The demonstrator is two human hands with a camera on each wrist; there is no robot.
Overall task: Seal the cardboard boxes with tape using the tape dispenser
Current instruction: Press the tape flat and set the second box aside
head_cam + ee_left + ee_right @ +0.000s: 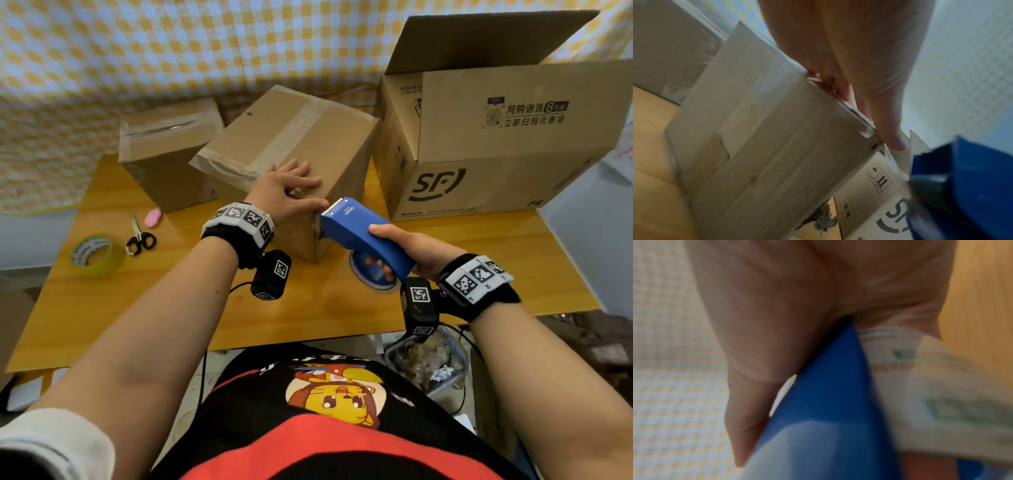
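A brown cardboard box [287,137] stands tilted at the middle of the wooden table [308,318], with clear tape along its top seam. My left hand [289,190] lies flat on its near top edge, fingers straight, the thumb [894,142] pressing at the corner. My right hand [407,250] grips a blue tape dispenser [363,233], whose toothed front end sits at the box's near corner beside my left thumb. In the right wrist view the dispenser [818,394] and its tape roll [920,386] fill the frame, blurred.
A smaller taped box [164,147] stands at the back left. A large open SF box [496,137] fills the right side. Scissors [138,238], a pink object [153,217] and a loose tape roll [96,255] lie on the left of the table.
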